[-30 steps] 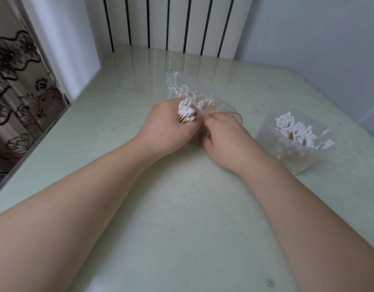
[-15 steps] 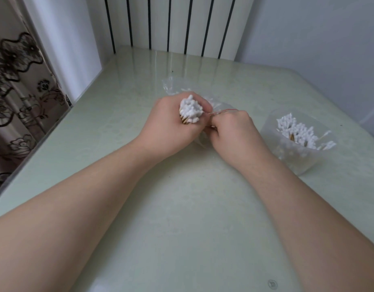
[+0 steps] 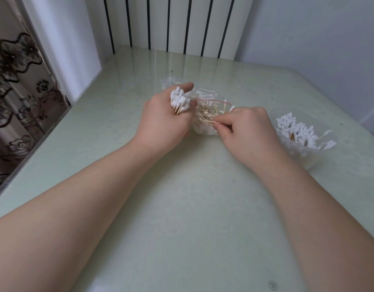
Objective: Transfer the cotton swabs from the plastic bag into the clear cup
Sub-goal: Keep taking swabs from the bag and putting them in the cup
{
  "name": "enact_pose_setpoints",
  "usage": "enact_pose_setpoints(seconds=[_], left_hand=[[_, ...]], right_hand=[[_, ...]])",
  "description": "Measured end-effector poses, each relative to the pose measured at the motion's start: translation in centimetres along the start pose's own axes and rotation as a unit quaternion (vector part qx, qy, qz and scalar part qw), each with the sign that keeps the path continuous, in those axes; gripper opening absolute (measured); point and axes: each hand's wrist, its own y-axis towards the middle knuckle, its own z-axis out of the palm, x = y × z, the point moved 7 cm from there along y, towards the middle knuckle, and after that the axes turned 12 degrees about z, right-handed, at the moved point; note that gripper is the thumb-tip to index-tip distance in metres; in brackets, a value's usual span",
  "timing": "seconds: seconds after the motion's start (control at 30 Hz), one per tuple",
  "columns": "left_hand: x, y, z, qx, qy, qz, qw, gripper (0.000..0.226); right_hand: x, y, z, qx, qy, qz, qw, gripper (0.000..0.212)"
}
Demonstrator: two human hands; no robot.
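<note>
Presently, we find the plastic bag (image 3: 204,129) lying on the desk (image 3: 182,218) at centre frame, between the two hands. Its mouth, edged by a thin red seal line (image 3: 211,100), is open.

The left grip (image 3: 163,123) is closed in a fist round a bundle of cotton swabs (image 3: 179,100). The white tips point toward the top of the frame and the wooden sticks run down into the palm.

The right grip (image 3: 247,129) has thumb and forefinger closed on a single swab (image 3: 210,121) at the bag's near edge. That swab's long axis runs roughly left to right, its free end reaching leftward into the loose swabs (image 3: 207,110), which lie criss-crossed in the bag.

The clear cup (image 3: 304,157) stands at the right edge of the frame, just beyond the right wrist, and already holds many swabs (image 3: 295,131). We judge the right grip the nearer to it. The left bundle would have to cross over the bag and the right forearm to reach it.

We find no brand or label. A small round mark (image 3: 272,284) on the desk at lower right is too small to read.
</note>
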Motion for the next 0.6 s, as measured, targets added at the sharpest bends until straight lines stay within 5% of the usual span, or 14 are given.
enact_pose_setpoints(seconds=[0.27,0.43,0.6], left_hand=[[1.0,0.2,0.0,-0.002,0.058,-0.02,0.998,0.005],[0.8,0.1,0.3,0.01,0.03,-0.044,0.999,0.026],[1.6,0.2,0.1,0.029,0.096,-0.034,0.994,0.019]], right_hand=[[-0.5,-0.2,-0.9,-0.014,0.06,-0.015,0.998,0.014],[0.0,-0.6,-1.7,-0.034,0.066,-0.037,0.997,0.017],[-0.8,-0.6,-2.3,-0.057,0.077,0.013,0.995,0.013]])
